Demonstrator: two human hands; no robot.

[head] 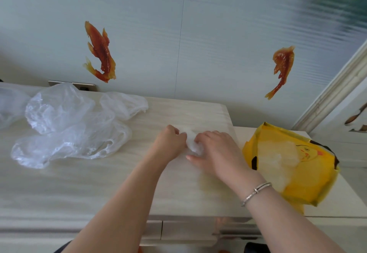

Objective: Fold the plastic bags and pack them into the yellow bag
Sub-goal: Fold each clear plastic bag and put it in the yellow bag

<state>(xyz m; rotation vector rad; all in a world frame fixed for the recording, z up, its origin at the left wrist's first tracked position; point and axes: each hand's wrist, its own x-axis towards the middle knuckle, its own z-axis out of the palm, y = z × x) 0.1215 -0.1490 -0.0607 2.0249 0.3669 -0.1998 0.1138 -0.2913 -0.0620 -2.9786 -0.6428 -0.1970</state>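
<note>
While both hands met in the middle of the surface (99, 183), this is what showed.
Small bag: a little white bag (193, 143) sat bunched between the two hands.
Left hand: the left hand (170, 143) had curled fingers pinching the small bag's left side.
Right hand: the right hand (216, 149) curled over the bag's right side, thumb flat on the surface.
Loose bags: clear bags (65, 125) lay crumpled far left.
Yellow bag: it (309, 181) lay just right of the right hand, with clear plastic on it.
</note>
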